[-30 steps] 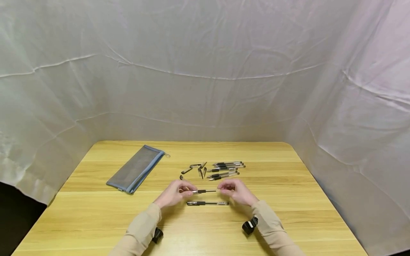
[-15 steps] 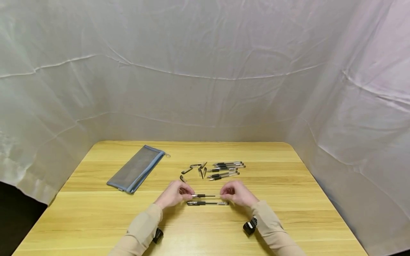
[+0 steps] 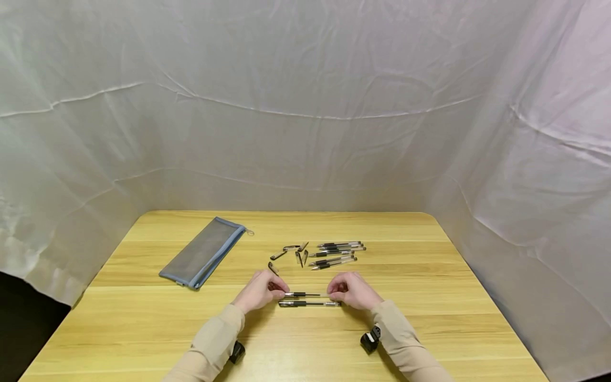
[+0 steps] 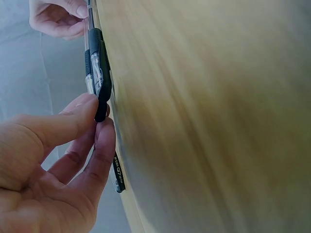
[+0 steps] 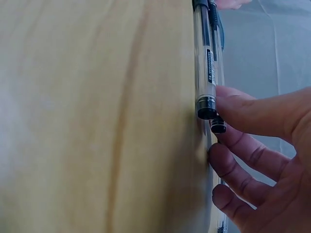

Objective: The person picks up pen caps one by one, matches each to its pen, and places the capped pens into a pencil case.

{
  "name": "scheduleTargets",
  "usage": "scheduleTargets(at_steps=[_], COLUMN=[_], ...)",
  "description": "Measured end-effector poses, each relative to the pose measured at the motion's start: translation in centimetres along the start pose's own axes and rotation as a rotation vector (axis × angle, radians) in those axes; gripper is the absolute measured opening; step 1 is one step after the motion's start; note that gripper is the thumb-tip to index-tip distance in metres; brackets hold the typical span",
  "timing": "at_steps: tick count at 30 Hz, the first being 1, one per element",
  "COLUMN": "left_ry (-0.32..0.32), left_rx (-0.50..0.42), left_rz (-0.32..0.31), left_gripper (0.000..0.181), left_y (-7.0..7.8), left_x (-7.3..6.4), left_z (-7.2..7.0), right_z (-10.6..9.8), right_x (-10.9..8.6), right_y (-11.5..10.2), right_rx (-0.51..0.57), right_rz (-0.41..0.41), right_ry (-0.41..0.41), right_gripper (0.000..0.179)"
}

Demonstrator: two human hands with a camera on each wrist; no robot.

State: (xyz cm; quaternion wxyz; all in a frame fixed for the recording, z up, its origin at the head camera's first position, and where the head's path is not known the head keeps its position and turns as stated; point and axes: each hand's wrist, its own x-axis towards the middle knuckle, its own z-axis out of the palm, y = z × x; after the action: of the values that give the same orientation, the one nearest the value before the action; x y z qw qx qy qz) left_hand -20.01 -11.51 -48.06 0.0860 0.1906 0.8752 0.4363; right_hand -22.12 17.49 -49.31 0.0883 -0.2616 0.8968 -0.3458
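A black gel pen (image 3: 305,294) lies level between the two hands. My left hand (image 3: 260,289) pinches its tip end between thumb and fingers, which hide that end. At the other end my right hand (image 3: 353,290) has thumb and fingertips on the pen's dark end plug (image 5: 218,125). Just in front of it, a capped gel pen (image 3: 310,304) rests on the table, parallel and very close. In the left wrist view its black clip cap (image 4: 101,87) overlaps the left thumb tip. The right wrist view shows its clear barrel (image 5: 205,58) beside the right thumb.
Several loose pen caps (image 3: 290,248) are scattered behind the hands, one cap (image 3: 273,268) close to the left fingers. Several uncapped pens (image 3: 334,253) lie in a group to their right. A grey mesh zip pouch (image 3: 202,252) with blue edging lies at the left on the wooden table (image 3: 429,265).
Both hands have come slightly nearer the body, bringing the pen close beside the capped one. The right fingertips, earlier a small gap from the pen's end, are now at it.
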Motion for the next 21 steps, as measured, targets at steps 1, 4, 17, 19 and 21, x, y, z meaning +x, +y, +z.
scheduleTargets(at_steps=[1,4,17,19,21], left_ry=[0.0,0.0,-0.004,-0.005,-0.006], left_rx=[0.002,-0.001,0.008,0.012,0.014], left_rz=[0.001,0.005,0.005,0.008,0.01], left_gripper=[0.011,0.011,0.009,0.009,0.009], left_y=[-0.02,-0.09,-0.18,-0.23,-0.24], left_x=[0.0,0.04,0.09,0.13,0.16], left_z=[0.01,0.07,0.23,0.26,0.26], right_z=[0.02,0.08,0.1,0.1,0.09], right_x=[0.01,0.04,-0.02,-0.03,-0.05], right_y=[0.03,0.1,0.04,0.0,-0.05], right_rx=[-0.001,-0.001,-0.02,-0.019,-0.017], right_rz=[0.0,-0.003,0.006,0.008,0.011], right_ry=[0.001,0.005,0.008,0.009,0.01], right_gripper=[0.007,0.007,0.006,0.006,0.006])
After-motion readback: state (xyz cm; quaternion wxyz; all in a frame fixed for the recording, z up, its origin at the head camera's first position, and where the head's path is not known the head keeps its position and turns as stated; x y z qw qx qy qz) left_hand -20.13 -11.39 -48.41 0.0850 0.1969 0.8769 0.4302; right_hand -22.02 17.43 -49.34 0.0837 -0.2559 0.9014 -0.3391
